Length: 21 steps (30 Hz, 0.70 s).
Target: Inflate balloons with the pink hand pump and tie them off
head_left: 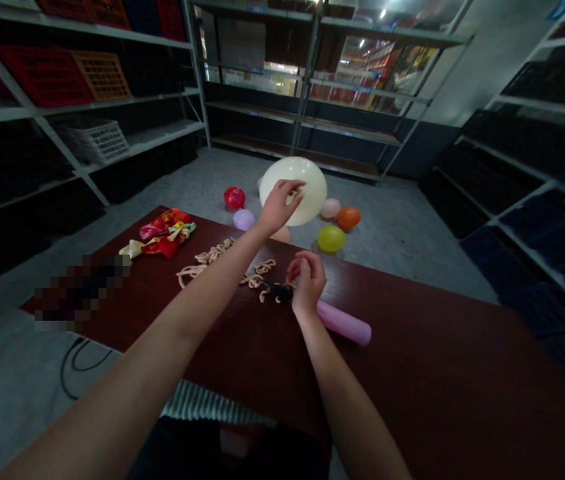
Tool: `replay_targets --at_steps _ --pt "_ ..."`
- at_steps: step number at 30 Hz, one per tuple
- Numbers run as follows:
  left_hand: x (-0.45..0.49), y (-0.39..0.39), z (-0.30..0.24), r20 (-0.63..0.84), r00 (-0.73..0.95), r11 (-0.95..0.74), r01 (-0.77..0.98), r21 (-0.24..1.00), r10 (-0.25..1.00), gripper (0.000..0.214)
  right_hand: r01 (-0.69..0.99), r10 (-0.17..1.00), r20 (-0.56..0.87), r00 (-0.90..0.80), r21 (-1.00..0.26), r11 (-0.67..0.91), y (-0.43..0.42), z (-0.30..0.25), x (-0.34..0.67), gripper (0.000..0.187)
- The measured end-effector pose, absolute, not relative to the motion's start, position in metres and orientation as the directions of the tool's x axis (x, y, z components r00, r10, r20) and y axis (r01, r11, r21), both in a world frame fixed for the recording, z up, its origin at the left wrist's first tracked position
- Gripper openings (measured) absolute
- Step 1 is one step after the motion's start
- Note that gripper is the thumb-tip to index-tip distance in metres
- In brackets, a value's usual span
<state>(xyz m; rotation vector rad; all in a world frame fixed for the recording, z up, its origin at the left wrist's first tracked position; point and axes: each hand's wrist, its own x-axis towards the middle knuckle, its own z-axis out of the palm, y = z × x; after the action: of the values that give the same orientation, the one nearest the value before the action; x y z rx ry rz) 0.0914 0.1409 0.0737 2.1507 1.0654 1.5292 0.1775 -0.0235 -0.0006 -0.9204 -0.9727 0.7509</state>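
Observation:
My left hand point(279, 207) is stretched out over the far edge of the dark red table point(437, 373), its fingers pinched on the neck of a big inflated pale yellow balloon point(307, 183). My right hand point(305, 280) hovers above the table with curled fingers, and I cannot make out anything in it. Right under it lies a pink balloon pump point(345, 323) with a black tip point(281, 291). Several limp cream balloons point(212, 257) lie scattered on the table beside it.
A heap of uninflated red, yellow and pink balloons point(165, 237) lies at the table's left end. On the floor beyond sit inflated red point(234, 197), lilac point(243, 219), peach point(331, 208), orange point(349, 217) and yellow-green point(331, 238) balloons. Metal shelving point(112, 100) lines the room.

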Motion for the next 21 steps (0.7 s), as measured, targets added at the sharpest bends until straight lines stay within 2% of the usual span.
replay_targets --at_steps 2,5,9,13,15,18,20,21 --pt "0.095 0.175 0.065 0.559 0.269 -0.613 0.475 0.632 0.784 0.049 -0.143 0.860 0.338 0.382 -0.898 0.416 -0.022 -0.001 0.177 0.018" --pt "0.089 0.185 0.042 0.416 0.311 -0.518 0.579 0.630 0.854 0.046 -0.138 0.862 0.335 0.381 -0.901 0.411 -0.023 0.000 0.177 0.019" --pt "0.058 0.145 0.011 0.392 0.334 -0.515 0.590 0.622 0.857 0.039 -0.130 0.850 0.347 0.397 -0.895 0.426 -0.023 0.005 0.176 0.020" --pt "0.009 0.097 -0.003 0.358 0.293 -0.459 0.656 0.599 0.886 0.036 -0.110 0.809 0.359 0.466 -0.883 0.456 -0.015 0.012 0.180 0.019" --pt "-0.017 0.076 -0.004 0.372 0.265 -0.446 0.674 0.589 0.890 0.033 -0.068 0.815 0.377 0.440 -0.891 0.449 -0.012 0.017 0.187 0.020" --pt "-0.054 0.046 -0.003 0.437 0.227 -0.462 0.682 0.567 0.870 0.030 0.095 0.860 0.397 0.321 -0.917 0.388 -0.018 0.021 0.206 0.024" --pt "-0.074 0.026 -0.005 0.485 0.191 -0.471 0.681 0.560 0.853 0.030 0.324 0.884 0.421 0.205 -0.881 0.345 -0.032 0.020 0.224 0.027" --pt "-0.083 0.016 -0.006 0.503 0.168 -0.470 0.679 0.564 0.848 0.030 0.469 0.883 0.447 0.142 -0.816 0.337 -0.042 0.019 0.233 0.027"
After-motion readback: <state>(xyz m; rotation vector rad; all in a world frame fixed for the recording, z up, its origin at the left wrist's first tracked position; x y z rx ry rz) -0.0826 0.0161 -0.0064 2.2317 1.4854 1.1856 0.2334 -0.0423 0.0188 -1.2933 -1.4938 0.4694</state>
